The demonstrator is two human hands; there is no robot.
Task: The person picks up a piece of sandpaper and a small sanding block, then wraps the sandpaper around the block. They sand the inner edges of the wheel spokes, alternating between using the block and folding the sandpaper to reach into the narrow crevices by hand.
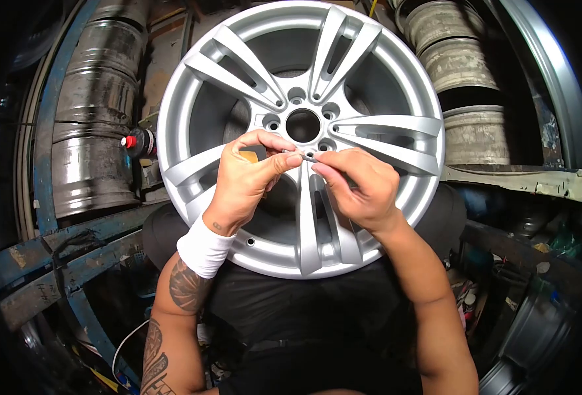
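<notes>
A silver alloy wheel rim (278,253) with paired spokes lies face up over my lap. My left hand (248,171) is closed in a pinch, thumb and index tips together just below the centre bore (303,126). A yellow-orange piece (249,157) shows between its thumb and palm. My right hand (363,181) pinches too, its fingertips almost meeting the left ones beside a lug hole at the hub. Something small and greyish (308,157) shows between the two sets of fingertips; I cannot tell what it is.
Bare metal wheel barrels stand stacked at the left (97,99) and the right (465,85). Blue metal rack bars (80,263) run along the left side. A dark bottle with a red cap (130,141) lies near the rim's left edge. Another wheel (534,336) is at the lower right.
</notes>
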